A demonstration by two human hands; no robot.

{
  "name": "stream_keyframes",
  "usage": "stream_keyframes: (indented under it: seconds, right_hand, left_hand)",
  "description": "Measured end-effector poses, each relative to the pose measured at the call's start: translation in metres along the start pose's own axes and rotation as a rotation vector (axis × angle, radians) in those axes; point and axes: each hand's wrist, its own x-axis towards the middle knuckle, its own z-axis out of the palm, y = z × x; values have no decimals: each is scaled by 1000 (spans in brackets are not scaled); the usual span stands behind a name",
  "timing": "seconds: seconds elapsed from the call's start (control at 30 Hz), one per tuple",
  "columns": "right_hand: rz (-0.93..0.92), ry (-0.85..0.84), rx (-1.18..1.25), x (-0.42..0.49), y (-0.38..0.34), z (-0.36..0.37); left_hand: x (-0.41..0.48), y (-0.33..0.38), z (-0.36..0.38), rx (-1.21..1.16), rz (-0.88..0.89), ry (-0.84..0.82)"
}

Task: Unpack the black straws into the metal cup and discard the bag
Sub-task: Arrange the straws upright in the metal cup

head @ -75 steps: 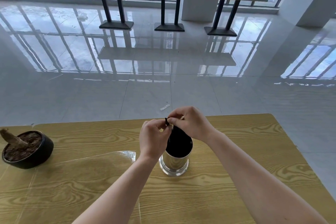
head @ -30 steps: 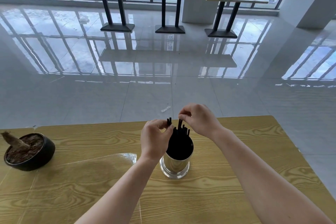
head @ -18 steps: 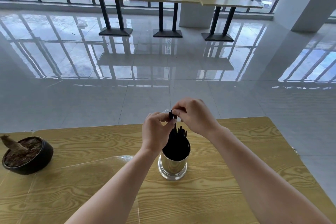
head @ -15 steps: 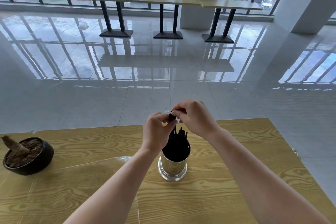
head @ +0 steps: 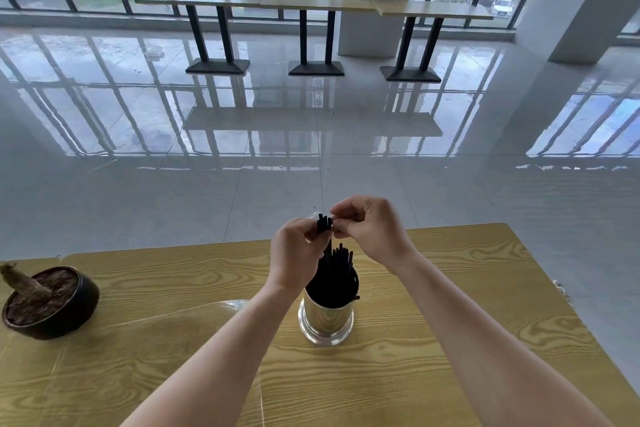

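Two hands meet just above a metal cup (head: 327,321) that stands upright on a wood-grain table (head: 460,291), near its far edge. The cup is packed with black straws (head: 334,276), their long axes close to vertical, lower ends down in the cup and cut tops pointing up, fanned slightly apart. A few of them reach higher than the rest, up between the two hands.

The left hand (head: 294,255) has its fingers curled, with thumb and fingertips pinching the upper part of those taller straws. The right hand (head: 372,232) comes in from the opposite side, its fingers also curled, with thumb and forefinger pinched at the same straw tips. A scrap of clear film (head: 313,215) shows beside the tips; whether either hand holds it cannot be told.

Left of the cup, a clear plastic sheet (head: 237,304) lies flat on the table. Farther left sits a dark bowl-shaped plant pot (head: 69,317) filled with soil.
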Motion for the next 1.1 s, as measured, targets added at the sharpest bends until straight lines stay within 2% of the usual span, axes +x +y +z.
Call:
stream_keyframes:
  seconds: [0.3,0.43,0.6,0.73,0.9,0.97,1.1]
  right_hand:
    - [28,6,74,0,3,1]
    - [25,47,98,-8,9,-4]
    - [72,122,180,-26,26,-17]
    - [112,119,201,-42,35,-20]
    - [153,191,313,-62,35,-16]
    - [207,193,467,-73,29,-7]
    - [341,-17,766,-86,11,20]
  left_hand:
    - [1,1,-7,-15,5,-34]
    - [4,7,-22,-49,-5,21]
    - [9,25,-50,-232,-61,132]
    - [7,33,-71,-350,-80,218]
    - [-2,37,-91,-780,-194,322]
    - [-7,35,-91,-963,-296,351]
    - [-22,33,-71,-1202,-497,387]
